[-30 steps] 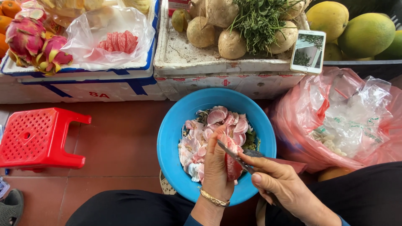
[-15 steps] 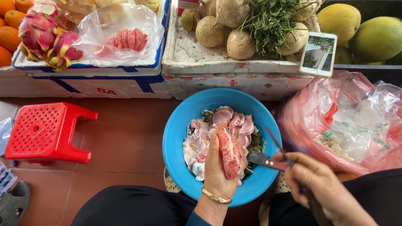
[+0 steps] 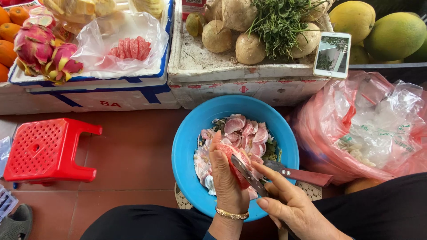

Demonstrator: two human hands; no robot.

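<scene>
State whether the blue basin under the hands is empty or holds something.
Holds something: the blue basin is partly filled with pink fruit segments and pale peel scraps, with bare blue wall around them.

Blue basin (image 3: 189, 146), pink fruit segment (image 3: 238, 162), red perforated stool (image 3: 46, 149), pink bag (image 3: 329, 120).

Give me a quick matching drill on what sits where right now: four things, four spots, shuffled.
Things:
1. knife
2. pink fruit segment
3. phone
4. red stool

Places:
A. on the white foam box by the round tubers
B. in the left hand
C. on the tiled floor, left of the blue bowl
D. in the right hand

Pairs: 1-D, 2-B, 3-A, 4-C
</scene>
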